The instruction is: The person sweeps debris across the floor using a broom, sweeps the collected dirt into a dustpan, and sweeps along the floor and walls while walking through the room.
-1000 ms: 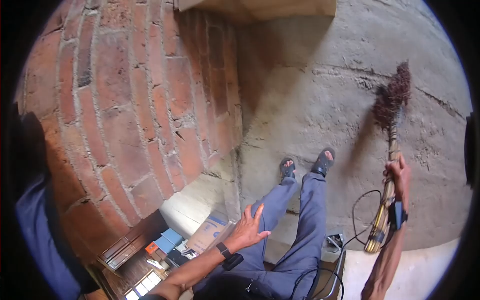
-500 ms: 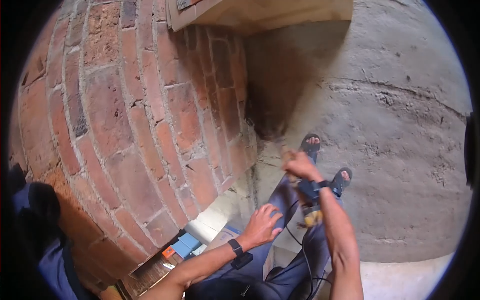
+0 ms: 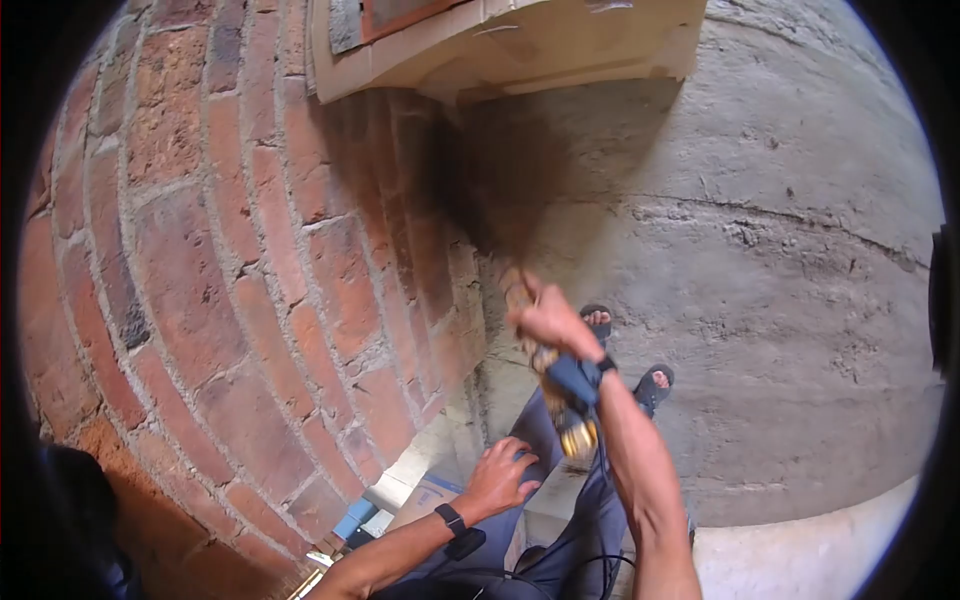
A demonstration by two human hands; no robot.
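My right hand (image 3: 555, 322) is wrapped around the patterned handle of a short broom (image 3: 518, 290), which ends in a yellow butt below my wrist. The broom's dark head is smeared by motion against the corner of the brick wall and the plastered wall, so its bristles do not show clearly. My left hand (image 3: 497, 478) lies on my trouser leg (image 3: 535, 440), fingers apart and slightly bent, holding nothing. Both wrists carry dark bands with small boxes strapped on.
Left of me rises a rough brick wall (image 3: 240, 290); a grey plastered wall (image 3: 800, 330) spans the right. A cardboard-like panel (image 3: 540, 50) juts out above the corner. Blue boxes (image 3: 355, 518) and a carton (image 3: 425, 497) stand by my left forearm. A black cable runs across my lap.
My right hand has swung up and left with the broom, its head now higher along the wall corner. My left hand stays on my leg; the view has shifted slightly.
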